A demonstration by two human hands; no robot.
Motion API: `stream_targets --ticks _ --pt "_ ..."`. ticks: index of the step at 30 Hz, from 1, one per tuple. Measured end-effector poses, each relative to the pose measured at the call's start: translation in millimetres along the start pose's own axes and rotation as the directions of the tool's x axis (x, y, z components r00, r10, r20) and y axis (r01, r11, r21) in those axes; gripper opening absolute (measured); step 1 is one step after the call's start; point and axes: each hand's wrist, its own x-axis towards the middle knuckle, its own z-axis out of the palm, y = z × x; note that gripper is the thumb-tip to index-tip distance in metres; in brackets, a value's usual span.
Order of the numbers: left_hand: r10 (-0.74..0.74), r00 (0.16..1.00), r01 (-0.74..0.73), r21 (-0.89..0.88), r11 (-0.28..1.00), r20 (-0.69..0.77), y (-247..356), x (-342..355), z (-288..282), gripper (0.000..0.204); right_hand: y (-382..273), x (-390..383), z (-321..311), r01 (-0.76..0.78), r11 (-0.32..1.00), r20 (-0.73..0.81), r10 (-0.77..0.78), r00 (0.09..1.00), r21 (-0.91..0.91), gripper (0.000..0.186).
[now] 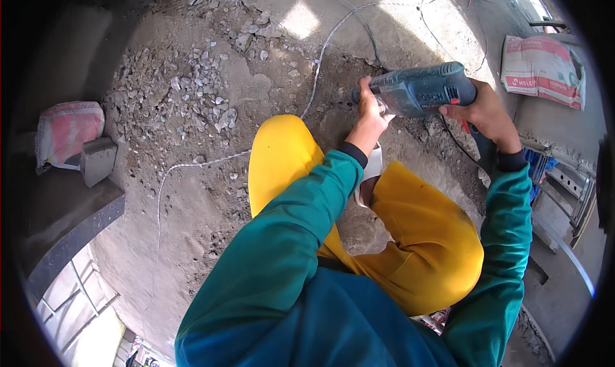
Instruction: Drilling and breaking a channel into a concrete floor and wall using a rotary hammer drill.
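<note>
A blue-grey corded power drill (419, 90) lies level across both my hands, its front end pointing left. My left hand (369, 114) is closed round the drill's front end, thumb up along its side. My right hand (488, 113) wraps the rear handle, close to a red switch. Whether a bit is fitted at the front I cannot tell. Below the drill is broken, dusty ground (410, 133). My bent knees in yellow trousers (423, 239) are just under my forearms, and a pale shoe (373, 164) shows beneath my left wrist.
Loose rubble (198, 79) covers the ground to the left. A twisted pale cord (320, 56) snakes across the floor. Red-and-white sacks stand at the right (541, 69) and left, the left sack (70, 133) beside a grey block (98, 161). Metal tools (570, 187) lie at far right.
</note>
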Motion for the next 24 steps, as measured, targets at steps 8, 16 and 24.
stream_targets --ticks 8,16,24 --pt "-0.022 0.991 0.016 -0.048 0.999 -0.133 3.1 23.0 -21.6 0.066 17.3 10.9 20.5 -0.144 0.988 0.021 0.143 0.990 0.065 0.027" --pt "-0.045 0.934 0.124 0.206 0.971 -0.353 -4.5 9.8 -69.6 0.064 62.0 -52.7 99.9 -0.069 0.958 -0.128 0.108 0.986 0.277 0.043" --pt "-0.049 0.987 0.068 -0.126 0.990 0.151 -40.2 -70.7 45.7 0.036 10.9 -119.7 -39.3 -0.062 0.992 -0.358 0.020 0.933 -0.107 0.078"
